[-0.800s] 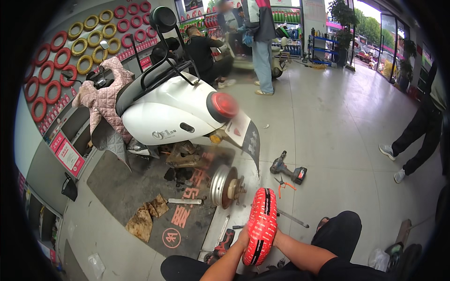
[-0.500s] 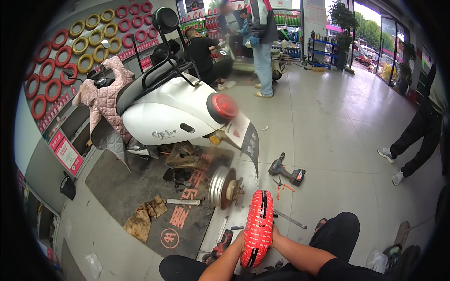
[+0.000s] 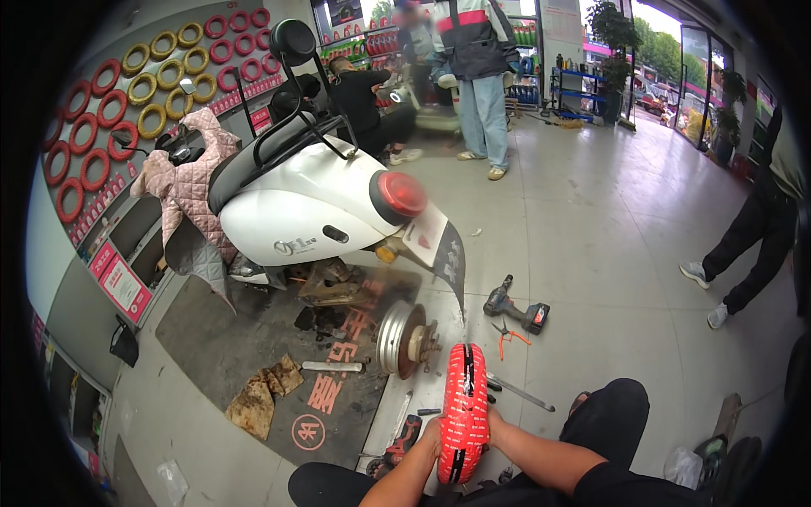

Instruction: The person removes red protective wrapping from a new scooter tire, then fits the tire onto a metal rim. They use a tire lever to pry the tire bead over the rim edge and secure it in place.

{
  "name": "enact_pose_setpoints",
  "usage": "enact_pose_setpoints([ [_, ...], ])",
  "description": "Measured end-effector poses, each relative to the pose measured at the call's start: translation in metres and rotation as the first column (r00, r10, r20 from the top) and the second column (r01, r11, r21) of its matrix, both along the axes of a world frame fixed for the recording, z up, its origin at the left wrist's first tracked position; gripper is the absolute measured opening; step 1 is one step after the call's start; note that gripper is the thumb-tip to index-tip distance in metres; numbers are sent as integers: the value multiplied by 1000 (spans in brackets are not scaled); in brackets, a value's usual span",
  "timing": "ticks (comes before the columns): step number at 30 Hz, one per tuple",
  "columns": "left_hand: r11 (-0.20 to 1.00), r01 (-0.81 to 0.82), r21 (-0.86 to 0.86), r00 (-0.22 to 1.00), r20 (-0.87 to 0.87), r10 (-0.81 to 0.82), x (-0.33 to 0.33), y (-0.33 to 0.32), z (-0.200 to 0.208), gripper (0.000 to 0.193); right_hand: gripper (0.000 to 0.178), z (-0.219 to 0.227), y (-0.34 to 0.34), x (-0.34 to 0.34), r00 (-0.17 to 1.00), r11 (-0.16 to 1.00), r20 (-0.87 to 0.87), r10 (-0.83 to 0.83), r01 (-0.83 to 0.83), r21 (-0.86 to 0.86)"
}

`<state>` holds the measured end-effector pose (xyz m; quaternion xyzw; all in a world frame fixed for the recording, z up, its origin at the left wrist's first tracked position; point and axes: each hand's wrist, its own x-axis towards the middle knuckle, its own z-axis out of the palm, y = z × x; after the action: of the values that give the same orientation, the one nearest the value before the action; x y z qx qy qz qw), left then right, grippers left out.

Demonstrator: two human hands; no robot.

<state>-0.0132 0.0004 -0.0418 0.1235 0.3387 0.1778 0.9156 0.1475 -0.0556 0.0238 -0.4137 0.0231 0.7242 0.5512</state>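
Note:
Between my legs a tyre (image 3: 464, 397) in red printed wrapping with black bands stands upright. My left hand (image 3: 434, 433) presses on its left side and my right hand (image 3: 495, 427) on its right side, most fingers hidden behind it. Just beyond lies a bare wheel rim (image 3: 400, 340) with a rusty hub, by the mat's edge. A long metal bar (image 3: 525, 395) rests on the floor right of the tyre. Near my left forearm is a red and black power tool (image 3: 402, 441). Orange-handled pliers (image 3: 511, 340) and a cordless drill (image 3: 515, 306) lie farther right.
A white scooter (image 3: 296, 220) without its rear wheel stands over a dark mat (image 3: 228, 338). On the mat are a stained cloth (image 3: 262, 395) and a metal tube (image 3: 333, 367). One person (image 3: 480, 93) stands behind, another (image 3: 367, 101) crouches, and a third (image 3: 760, 228) is at right.
The wrapped tyre has shifted slightly left and turned a little between my hands. At the back, the standing person has turned and stepped to the right.

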Motion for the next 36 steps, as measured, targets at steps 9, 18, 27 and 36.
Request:
enact_pose_setpoints([
  [9,977,-149,155,969,-172,175,9,-4,17,22,35,-25,0,5,985,977,-23,171,-167,134],
  [18,677,113,728,874,-396,281,-5,10,-22,23,36,-74,11,7,977,958,200,76,-127,258],
  [27,927,-170,335,932,-250,261,5,-2,30,35,33,-70,23,11,986,943,127,104,-138,302],
  [36,819,-220,530,820,-355,449,-45,-1,31,19,31,121,14,-36,910,990,399,-112,67,125],
])
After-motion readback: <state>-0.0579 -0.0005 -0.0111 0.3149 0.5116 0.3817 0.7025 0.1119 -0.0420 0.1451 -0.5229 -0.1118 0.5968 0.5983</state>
